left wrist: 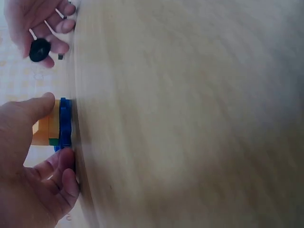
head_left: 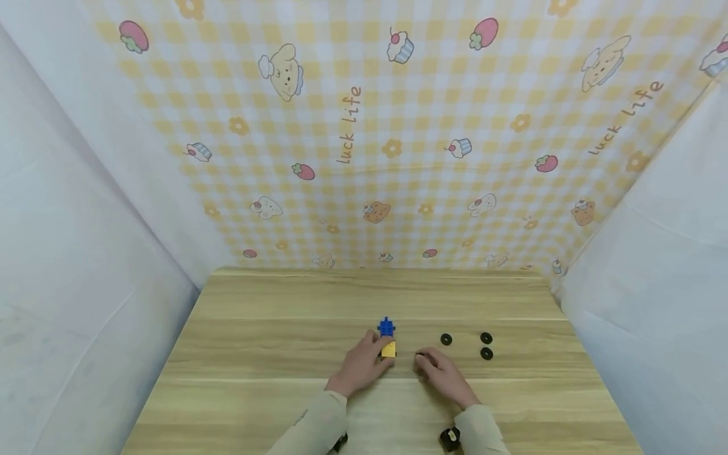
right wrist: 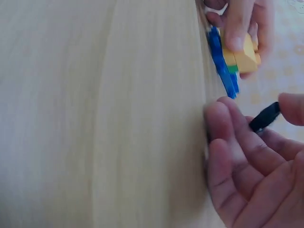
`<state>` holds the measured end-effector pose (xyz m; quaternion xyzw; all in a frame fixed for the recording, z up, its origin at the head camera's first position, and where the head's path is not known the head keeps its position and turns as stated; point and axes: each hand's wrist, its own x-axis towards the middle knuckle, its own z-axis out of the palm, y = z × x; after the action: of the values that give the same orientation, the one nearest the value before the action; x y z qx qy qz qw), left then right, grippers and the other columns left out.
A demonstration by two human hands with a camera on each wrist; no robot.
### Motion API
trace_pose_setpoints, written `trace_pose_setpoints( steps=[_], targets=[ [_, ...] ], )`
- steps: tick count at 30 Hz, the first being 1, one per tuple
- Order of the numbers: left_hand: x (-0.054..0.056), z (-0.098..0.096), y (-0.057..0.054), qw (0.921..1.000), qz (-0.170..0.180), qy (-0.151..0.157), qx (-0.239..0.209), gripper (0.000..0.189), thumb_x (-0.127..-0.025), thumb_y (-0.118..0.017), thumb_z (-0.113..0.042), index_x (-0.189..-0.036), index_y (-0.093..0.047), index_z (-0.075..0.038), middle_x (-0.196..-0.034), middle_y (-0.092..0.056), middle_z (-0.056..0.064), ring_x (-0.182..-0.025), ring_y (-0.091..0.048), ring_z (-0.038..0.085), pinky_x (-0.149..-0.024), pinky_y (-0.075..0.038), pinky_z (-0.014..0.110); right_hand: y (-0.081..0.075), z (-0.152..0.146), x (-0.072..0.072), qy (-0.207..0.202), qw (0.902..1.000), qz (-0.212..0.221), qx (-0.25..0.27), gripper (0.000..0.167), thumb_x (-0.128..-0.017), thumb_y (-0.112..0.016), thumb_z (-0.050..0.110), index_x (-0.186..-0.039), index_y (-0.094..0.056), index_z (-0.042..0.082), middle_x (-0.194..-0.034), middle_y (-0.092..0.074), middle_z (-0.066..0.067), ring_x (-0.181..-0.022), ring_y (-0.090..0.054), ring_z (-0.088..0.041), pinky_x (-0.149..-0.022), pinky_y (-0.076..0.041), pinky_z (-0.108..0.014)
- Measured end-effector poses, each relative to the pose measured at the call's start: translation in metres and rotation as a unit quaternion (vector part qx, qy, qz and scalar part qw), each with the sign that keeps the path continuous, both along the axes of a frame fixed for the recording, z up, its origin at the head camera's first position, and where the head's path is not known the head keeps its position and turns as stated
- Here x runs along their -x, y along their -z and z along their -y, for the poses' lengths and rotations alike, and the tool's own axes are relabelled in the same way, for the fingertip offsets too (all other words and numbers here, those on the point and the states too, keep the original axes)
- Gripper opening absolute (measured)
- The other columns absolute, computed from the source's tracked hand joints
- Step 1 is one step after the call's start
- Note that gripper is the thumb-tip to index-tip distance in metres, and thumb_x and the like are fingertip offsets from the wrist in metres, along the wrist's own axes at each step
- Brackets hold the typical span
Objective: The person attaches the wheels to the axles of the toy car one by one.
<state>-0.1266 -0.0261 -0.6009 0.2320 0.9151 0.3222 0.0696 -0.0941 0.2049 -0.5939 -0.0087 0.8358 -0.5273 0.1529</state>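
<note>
A toy-brick vehicle stands near the middle of the table, with a blue base [head_left: 387, 327] and yellow bricks [head_left: 388, 349] on top. A bit of green [right wrist: 232, 69] shows between the two in the right wrist view. My left hand [head_left: 361, 365] grips the vehicle from its left, thumb on one side and fingers on the other. A short way to the right, my right hand [head_left: 443, 376] pinches a black toy wheel [right wrist: 266, 117] between thumb and fingers. The left wrist view shows this wheel's round face, apart from the vehicle.
Three more black wheels lie on the wooden table [head_left: 256, 335] right of the vehicle: one single wheel [head_left: 446, 339], and a far wheel [head_left: 486, 338] with a nearer wheel [head_left: 486, 354] beside it. A checked cloth [head_left: 392, 114] hangs behind the table, white sheets at both sides.
</note>
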Motion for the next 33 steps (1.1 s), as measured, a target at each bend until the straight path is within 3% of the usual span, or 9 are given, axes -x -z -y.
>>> trace_pose_setpoints(
  steps=[5,7,9,13,15,18,24,30,33],
  targets=[
    [0.003,0.0,0.006,0.9966,0.027,-0.039,-0.067,0.048,-0.101,-0.059,-0.037,-0.142,-0.052,-0.014,-0.12,-0.057,0.004,-0.089,-0.055,0.01,-0.075,-0.048,0.027,0.011,0.016,0.006,0.025,0.9969,0.006,0.075,0.038,-0.105,-0.052,0.032,-0.121,-0.058,-0.002,-0.102,-0.071,-0.015,-0.079,-0.068,-0.016,-0.07,-0.055,-0.025],
    [0.006,0.002,0.009,0.9837,0.084,-0.058,-0.148,0.047,-0.102,-0.056,-0.035,-0.144,-0.048,-0.015,-0.12,-0.061,0.007,-0.095,-0.059,0.014,-0.078,-0.05,0.029,0.017,0.023,0.009,0.052,0.9921,0.023,0.112,0.036,-0.102,-0.057,0.031,-0.119,-0.057,-0.001,-0.101,-0.073,-0.016,-0.077,-0.068,-0.016,-0.066,-0.055,-0.025],
    [0.011,0.002,0.012,0.9487,0.163,-0.078,-0.26,0.043,-0.104,-0.053,-0.031,-0.143,-0.044,-0.016,-0.115,-0.065,0.016,-0.093,-0.065,0.019,-0.073,-0.053,0.03,0.022,0.03,0.013,0.082,0.9849,0.038,0.147,0.035,-0.1,-0.061,0.032,-0.116,-0.057,0.001,-0.101,-0.074,-0.013,-0.075,-0.068,-0.015,-0.062,-0.055,-0.025],
    [0.021,0.002,0.017,0.8476,0.272,-0.116,-0.44,0.035,-0.102,-0.04,-0.014,-0.137,-0.036,-0.01,-0.119,-0.061,0.03,-0.073,-0.065,0.02,-0.054,-0.051,0.027,0.025,0.045,0.025,0.12,0.9705,0.056,0.201,0.037,-0.096,-0.066,0.036,-0.115,-0.056,0.005,-0.104,-0.076,-0.011,-0.077,-0.069,-0.016,-0.062,-0.055,-0.028],
    [0.023,0.0,0.018,0.8292,0.272,-0.121,-0.473,0.035,-0.097,-0.035,-0.007,-0.131,-0.035,-0.005,-0.127,-0.055,0.032,-0.071,-0.062,0.018,-0.051,-0.05,0.026,0.025,0.051,0.03,0.119,0.9649,0.054,0.228,0.037,-0.096,-0.066,0.036,-0.115,-0.056,0.005,-0.105,-0.076,-0.011,-0.08,-0.069,-0.018,-0.065,-0.056,-0.03],
    [0.019,-0.004,0.022,0.836,0.256,-0.123,-0.47,0.03,-0.097,-0.034,-0.009,-0.127,-0.035,-0.004,-0.121,-0.056,0.031,-0.071,-0.059,0.018,-0.051,-0.051,0.028,0.025,0.056,0.031,0.117,0.9583,0.049,0.256,0.034,-0.098,-0.065,0.032,-0.114,-0.056,0.004,-0.104,-0.075,-0.01,-0.084,-0.07,-0.017,-0.068,-0.057,-0.031],
    [0.006,-0.011,0.031,0.8836,0.219,-0.135,-0.391,0.032,-0.106,-0.049,-0.037,-0.124,-0.045,-0.011,-0.1,-0.062,0.015,-0.076,-0.065,0.018,-0.062,-0.058,0.032,0.033,0.053,0.02,0.113,0.9512,0.022,0.286,0.032,-0.098,-0.064,0.025,-0.116,-0.057,-0.001,-0.099,-0.071,-0.004,-0.089,-0.068,-0.013,-0.073,-0.058,-0.028],
    [0.006,-0.01,0.032,0.8884,0.205,-0.139,-0.387,0.029,-0.102,-0.057,-0.032,-0.117,-0.049,-0.009,-0.105,-0.064,0.014,-0.078,-0.067,0.017,-0.065,-0.059,0.03,0.039,0.049,0.022,0.109,0.9429,0.012,0.314,0.03,-0.098,-0.064,0.02,-0.116,-0.057,-0.003,-0.104,-0.068,-0.006,-0.092,-0.069,-0.013,-0.081,-0.059,-0.028],
    [0.011,-0.008,0.032,0.8924,0.181,-0.135,-0.391,0.028,-0.101,-0.06,-0.029,-0.114,-0.049,-0.006,-0.11,-0.062,0.017,-0.078,-0.068,0.017,-0.066,-0.06,0.029,0.037,0.051,0.028,0.093,0.9489,-0.007,0.302,0.034,-0.097,-0.066,0.022,-0.116,-0.058,-0.005,-0.103,-0.068,-0.006,-0.091,-0.069,-0.013,-0.081,-0.059,-0.028]
  ],
)
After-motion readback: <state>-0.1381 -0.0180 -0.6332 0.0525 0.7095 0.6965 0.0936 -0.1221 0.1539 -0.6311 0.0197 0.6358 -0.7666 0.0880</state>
